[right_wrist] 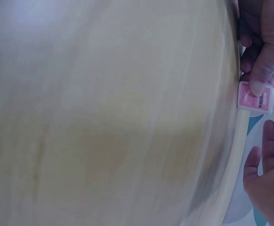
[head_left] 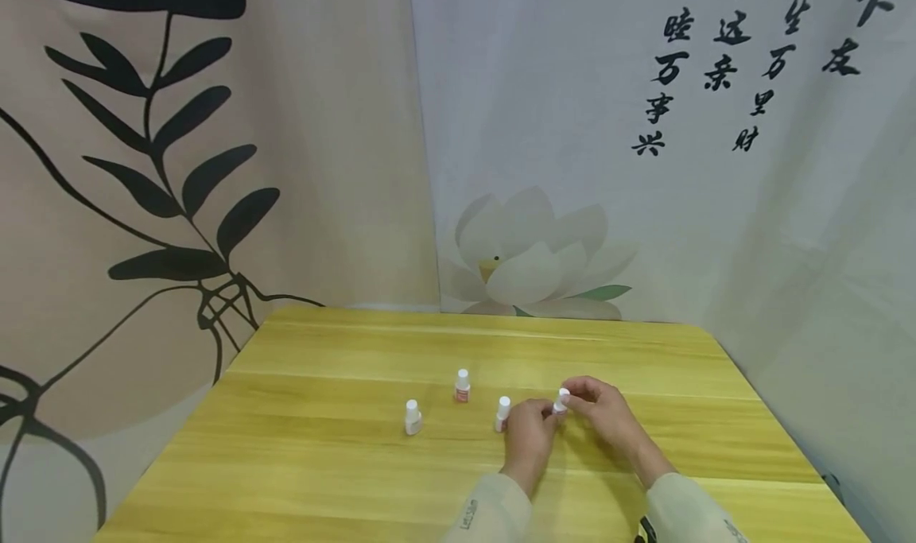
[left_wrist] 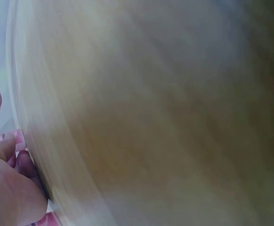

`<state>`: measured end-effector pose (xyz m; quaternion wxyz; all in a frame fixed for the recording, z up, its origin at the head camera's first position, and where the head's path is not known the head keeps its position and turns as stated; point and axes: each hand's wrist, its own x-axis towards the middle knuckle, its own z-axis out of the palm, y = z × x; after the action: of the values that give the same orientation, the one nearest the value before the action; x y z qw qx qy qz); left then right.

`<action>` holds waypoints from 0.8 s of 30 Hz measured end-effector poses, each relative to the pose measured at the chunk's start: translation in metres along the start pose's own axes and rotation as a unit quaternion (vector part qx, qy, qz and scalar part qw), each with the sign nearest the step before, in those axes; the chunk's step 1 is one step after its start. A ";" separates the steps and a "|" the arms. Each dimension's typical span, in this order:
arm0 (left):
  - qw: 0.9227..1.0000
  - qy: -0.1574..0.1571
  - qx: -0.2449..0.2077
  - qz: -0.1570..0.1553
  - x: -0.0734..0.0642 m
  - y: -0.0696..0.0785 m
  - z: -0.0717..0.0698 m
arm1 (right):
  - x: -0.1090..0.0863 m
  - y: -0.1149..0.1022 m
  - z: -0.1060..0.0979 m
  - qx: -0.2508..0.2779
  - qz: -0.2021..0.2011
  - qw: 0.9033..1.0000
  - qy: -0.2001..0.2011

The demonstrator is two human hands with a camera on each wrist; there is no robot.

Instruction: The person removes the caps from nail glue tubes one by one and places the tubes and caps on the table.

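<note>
My left hand (head_left: 528,441) pinches a small white bottle (head_left: 560,406) with a pink label, just above the table. Its thumb presses on the label in the right wrist view, where the bottle (right_wrist: 255,97) has its white cap pointing right. Close beside that cap is my right hand (head_left: 610,416); in the right wrist view its fingers (right_wrist: 269,141) are spread and look apart from the bottle. Another white-capped bottle (head_left: 502,414) stands just left of my left hand, partly hidden by it. In the left wrist view my left hand (left_wrist: 12,188) covers most of the held bottle.
Two more small bottles stand upright further left: one with a pink-red label (head_left: 462,387) and a mostly white one (head_left: 413,418). The wood-grain table (head_left: 286,471) meets a printed cloth backdrop (head_left: 358,169) at its far edge.
</note>
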<state>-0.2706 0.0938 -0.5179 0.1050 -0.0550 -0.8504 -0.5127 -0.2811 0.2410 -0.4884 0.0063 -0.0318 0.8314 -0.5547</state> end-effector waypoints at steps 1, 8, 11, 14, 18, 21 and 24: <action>1.000 0.000 0.001 -0.002 0.000 0.000 0.000 | 0.000 0.000 -0.001 -0.001 0.000 1.000 -0.001; 1.000 -0.002 0.011 -0.006 0.002 0.000 0.002 | 0.001 0.000 -0.003 -0.015 -0.009 1.000 -0.001; 1.000 0.002 0.021 -0.003 0.002 -0.001 0.003 | 0.001 0.002 -0.002 -0.008 -0.010 1.000 -0.001; 1.000 0.005 0.029 -0.002 0.002 -0.001 0.003 | 0.000 0.003 -0.001 0.006 -0.004 1.000 0.001; 0.999 0.008 0.033 0.000 0.002 -0.002 0.004 | -0.001 0.004 0.000 0.018 -0.002 1.000 -0.003; 0.999 0.013 0.038 0.006 0.002 -0.002 0.004 | -0.001 0.004 0.000 0.021 0.000 1.000 -0.002; 0.999 0.011 0.033 -0.001 0.002 -0.003 0.003 | -0.001 0.003 0.001 0.023 0.007 1.000 0.008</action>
<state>-0.2730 0.0954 -0.5213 0.1156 -0.0451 -0.8658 -0.4848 -0.2802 0.2418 -0.4917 0.0044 -0.0220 0.8186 -0.5739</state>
